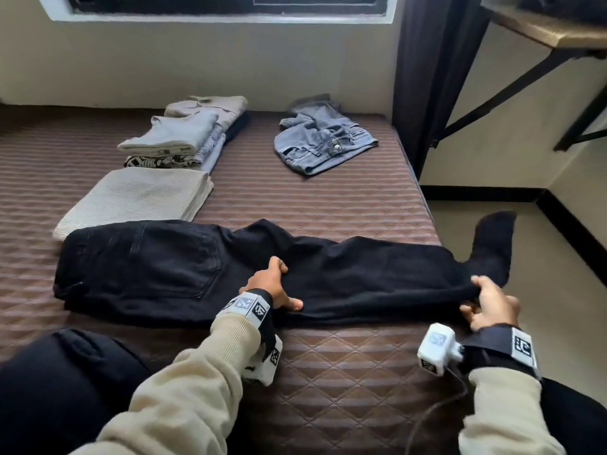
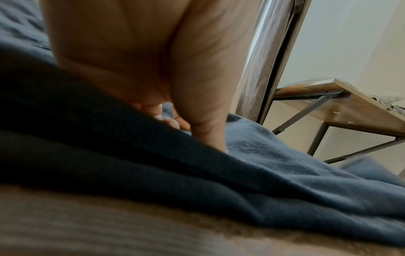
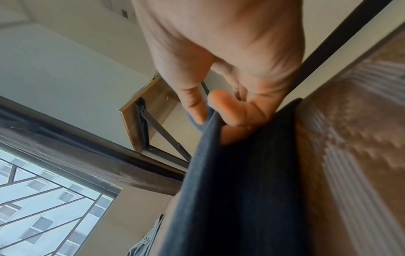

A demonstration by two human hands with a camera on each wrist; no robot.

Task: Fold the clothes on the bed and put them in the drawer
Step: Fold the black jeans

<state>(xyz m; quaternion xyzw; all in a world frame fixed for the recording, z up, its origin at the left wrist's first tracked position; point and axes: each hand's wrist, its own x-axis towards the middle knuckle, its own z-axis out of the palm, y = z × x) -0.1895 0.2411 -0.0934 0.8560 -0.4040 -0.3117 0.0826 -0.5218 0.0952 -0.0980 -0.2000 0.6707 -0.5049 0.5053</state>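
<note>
Head view: you knelt at the quilted brown bed [image 1: 328,205], black jeans [image 1: 197,267] stretched flat across its near edge, one leg end hanging off the right side. Your left hand [image 1: 272,287] gripped a fold at mid-leg, fingers curled into the denim; your right hand [image 1: 492,307] pinched the fabric near the hem. Behind lay a beige folded piece [image 1: 138,198], a stack of folded tops [image 1: 184,139] and crumpled blue jeans [image 1: 325,139]. A wooden shelf [image 1: 542,31] jutted from the right wall.
</note>
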